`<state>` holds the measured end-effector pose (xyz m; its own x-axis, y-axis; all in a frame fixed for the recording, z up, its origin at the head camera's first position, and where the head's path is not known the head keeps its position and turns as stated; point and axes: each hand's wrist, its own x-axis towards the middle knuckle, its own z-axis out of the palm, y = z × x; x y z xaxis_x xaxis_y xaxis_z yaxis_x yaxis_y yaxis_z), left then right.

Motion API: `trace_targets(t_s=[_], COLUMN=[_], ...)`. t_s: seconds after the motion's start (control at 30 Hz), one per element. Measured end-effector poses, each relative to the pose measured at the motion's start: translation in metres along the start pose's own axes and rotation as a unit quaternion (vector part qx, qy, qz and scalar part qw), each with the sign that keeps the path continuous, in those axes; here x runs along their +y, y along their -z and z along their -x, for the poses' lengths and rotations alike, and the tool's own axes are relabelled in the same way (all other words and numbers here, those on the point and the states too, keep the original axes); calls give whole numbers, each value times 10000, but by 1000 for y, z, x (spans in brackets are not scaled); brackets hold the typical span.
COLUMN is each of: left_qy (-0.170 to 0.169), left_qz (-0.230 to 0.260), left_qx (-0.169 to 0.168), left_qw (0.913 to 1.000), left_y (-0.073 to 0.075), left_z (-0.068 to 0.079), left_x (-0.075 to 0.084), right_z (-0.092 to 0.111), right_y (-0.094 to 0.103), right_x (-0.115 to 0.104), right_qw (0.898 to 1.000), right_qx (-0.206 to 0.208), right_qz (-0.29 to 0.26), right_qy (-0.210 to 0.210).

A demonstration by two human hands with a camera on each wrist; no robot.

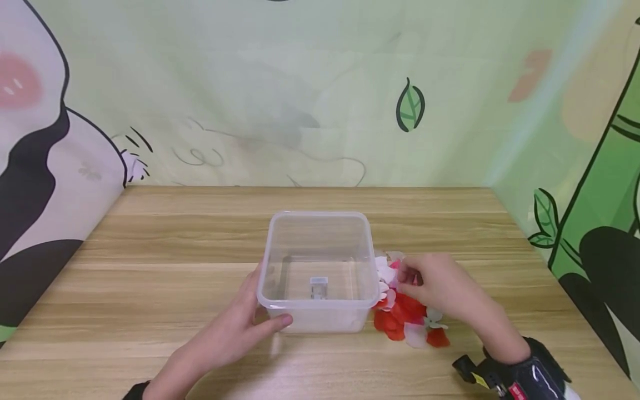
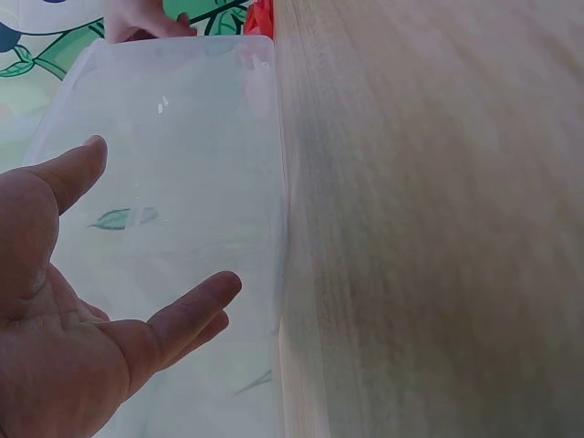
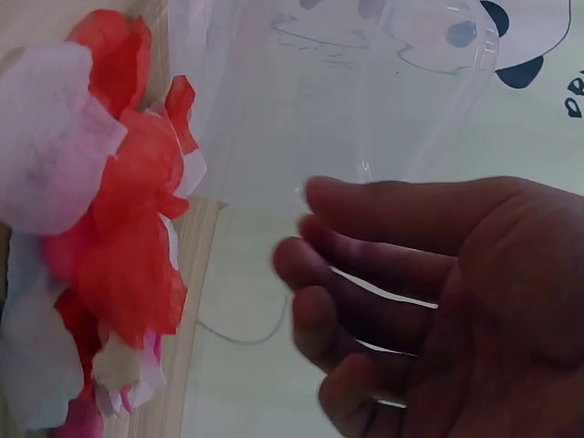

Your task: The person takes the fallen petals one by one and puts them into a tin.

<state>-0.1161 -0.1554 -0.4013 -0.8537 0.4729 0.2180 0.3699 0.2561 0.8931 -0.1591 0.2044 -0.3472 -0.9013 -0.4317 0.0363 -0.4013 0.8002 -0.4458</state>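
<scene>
A square clear plastic container stands uncovered in the middle of the wooden table. My left hand is at its front left corner, thumb along the front and fingers along the left side. Its fingers look straight and spread beside the wall in the left wrist view. Right of the container lies a loose pile of red, white and pink artificial petals. Over the pile is my right hand, its fingers loosely bent. The right wrist view shows nothing between thumb and fingers, with petals to their left.
The wood-grain table runs back to a printed cloth backdrop with cartoon drawings, which also flanks both sides. A small pale rectangle shows at the container's bottom; I cannot tell what it is. A wrist camera is strapped on the right forearm.
</scene>
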Motion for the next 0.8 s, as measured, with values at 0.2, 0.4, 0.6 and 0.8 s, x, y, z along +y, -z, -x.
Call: trace_targets(t_s=[0.2,0.4,0.6,0.8], left_qy=[54,53,-13,-132], left_qz=[-29,-53,-12,26], left_qx=[-2,24,16,10], left_qw=[10000,10000,10000,9999], left_y=[0,0,0,-1], left_z=[0,0,0,0], left_x=[0,-1,0,0], right_z=[6,9,12,13], right_y=[-2,-5,-10,-14], right_x=[6,7,7,5], right_qw=[9953,9854,9784,9770], right_qx=[-938,-1596,-1903,-1927], right_qz=[224,286,414,536], right_qy=[-87,-514,-701,-744])
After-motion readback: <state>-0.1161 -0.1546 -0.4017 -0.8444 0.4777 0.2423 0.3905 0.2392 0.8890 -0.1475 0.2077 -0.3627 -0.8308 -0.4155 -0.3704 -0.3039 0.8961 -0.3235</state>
